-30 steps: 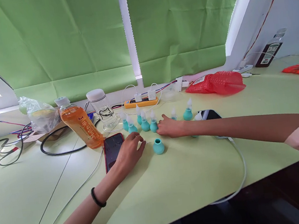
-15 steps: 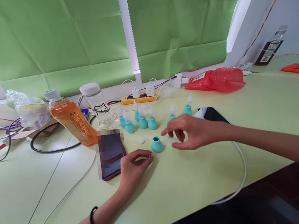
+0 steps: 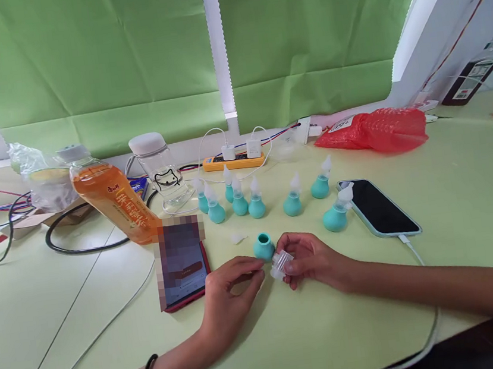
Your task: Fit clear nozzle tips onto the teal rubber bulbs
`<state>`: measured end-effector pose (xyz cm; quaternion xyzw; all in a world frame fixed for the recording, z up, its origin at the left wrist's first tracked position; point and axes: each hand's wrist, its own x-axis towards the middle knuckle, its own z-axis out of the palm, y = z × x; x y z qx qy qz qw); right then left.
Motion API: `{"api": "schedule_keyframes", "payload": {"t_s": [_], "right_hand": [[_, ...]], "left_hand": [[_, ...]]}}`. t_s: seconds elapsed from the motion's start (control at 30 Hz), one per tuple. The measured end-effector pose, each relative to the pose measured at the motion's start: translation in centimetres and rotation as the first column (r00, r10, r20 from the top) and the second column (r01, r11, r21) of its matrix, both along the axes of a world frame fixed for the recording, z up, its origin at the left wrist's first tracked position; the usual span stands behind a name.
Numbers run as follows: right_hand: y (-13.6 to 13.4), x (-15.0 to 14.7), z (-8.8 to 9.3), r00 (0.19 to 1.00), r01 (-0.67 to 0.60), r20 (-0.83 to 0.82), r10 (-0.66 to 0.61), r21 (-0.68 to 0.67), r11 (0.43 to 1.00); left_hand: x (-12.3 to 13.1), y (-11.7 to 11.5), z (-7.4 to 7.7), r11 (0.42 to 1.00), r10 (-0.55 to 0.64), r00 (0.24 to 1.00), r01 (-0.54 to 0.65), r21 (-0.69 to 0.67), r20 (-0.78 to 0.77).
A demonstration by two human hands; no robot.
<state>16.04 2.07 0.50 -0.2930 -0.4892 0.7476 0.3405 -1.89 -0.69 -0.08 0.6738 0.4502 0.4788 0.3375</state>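
My right hand (image 3: 312, 258) pinches a small clear plastic tip (image 3: 280, 265) just above the green table (image 3: 336, 329). My left hand (image 3: 229, 291) is curled beside it, its thumb and forefinger closed on something I cannot make out, close to the clear tip. A teal rubber bulb without a tip (image 3: 263, 246) stands right behind both hands. Another small clear piece (image 3: 237, 238) lies on the table to its left. Several teal bulbs with clear tips (image 3: 239, 200) stand in a row further back, one (image 3: 337, 212) next to a phone.
A red-cased phone (image 3: 181, 264) lies left of my hands. A dark phone (image 3: 378, 206) on a white cable lies to the right. An orange drink bottle (image 3: 113, 195), a clear jar (image 3: 160, 170), a power strip (image 3: 233, 161), black cables and a red bag (image 3: 375, 130) stand at the back.
My right hand has drawn back toward me with the clear tip in its fingers. My left hand has slid nearer to it. Both now meet in front of the bare teal bulb.
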Motion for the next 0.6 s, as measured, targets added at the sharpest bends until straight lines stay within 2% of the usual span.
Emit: {"api": "schedule_keyframes", "payload": {"t_s": [0.1, 0.2, 0.27, 0.43, 0.6], "right_hand": [[-0.05, 0.20, -0.23, 1.000, -0.006, 0.008, 0.004, 0.136, 0.991], [-0.41, 0.31, -0.62, 0.998, -0.023, 0.067, 0.009, 0.213, 0.977], [-0.57, 0.36, -0.78, 0.994, -0.034, 0.110, 0.009, 0.230, 0.973], [-0.52, 0.37, -0.90, 0.988, -0.016, 0.154, -0.022, 0.242, 0.970], [-0.53, 0.33, -0.86, 0.980, 0.008, 0.193, -0.059, 0.255, 0.967]], "left_hand": [[0.32, -0.06, 0.14, 0.999, -0.012, 0.999, 0.010, 0.046, 0.031], [0.48, -0.32, 0.41, 0.985, -0.066, 0.998, 0.063, 0.163, 0.009], [0.53, -0.39, 0.60, 0.975, -0.089, 0.996, 0.088, 0.205, -0.001], [0.55, -0.02, 0.78, 0.985, -0.113, 0.993, 0.109, 0.134, 0.023], [0.50, -0.03, 0.68, 0.955, -0.156, 0.988, 0.153, 0.254, -0.007]]}}
